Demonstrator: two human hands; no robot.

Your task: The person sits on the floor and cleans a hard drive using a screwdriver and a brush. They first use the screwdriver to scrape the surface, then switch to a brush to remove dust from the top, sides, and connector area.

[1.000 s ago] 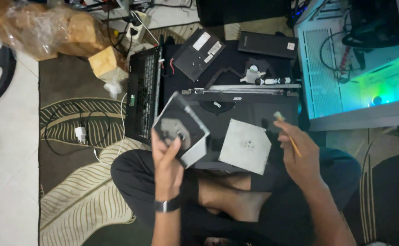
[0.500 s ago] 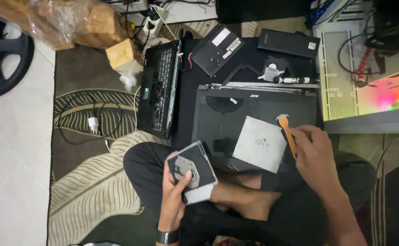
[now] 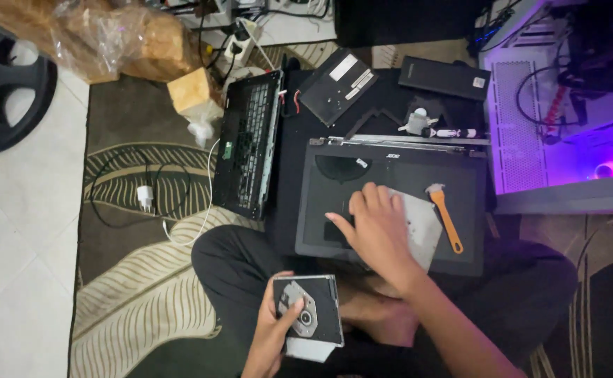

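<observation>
My left hand (image 3: 273, 334) holds a slim optical disc drive (image 3: 310, 316) over my lap, its silver mechanism facing up and my thumb across it. My right hand (image 3: 372, 225) lies flat, fingers spread, on a grey metal plate (image 3: 422, 224) that rests on the dark laptop shell (image 3: 334, 206). An orange-handled brush tool (image 3: 445, 217) lies on the shell just right of that hand, untouched.
A detached laptop keyboard frame (image 3: 247, 143) lies left of the shell. Behind are a black cover panel (image 3: 338, 85), a black battery (image 3: 445, 77), a small bottle and a marker. A lit computer case (image 3: 566, 133) stands at right; a white charger with cable (image 3: 145, 198) lies on the rug.
My right hand has put down the orange tool beside the plate and now presses flat on the plate. My left hand has lowered the disc drive toward my lap.
</observation>
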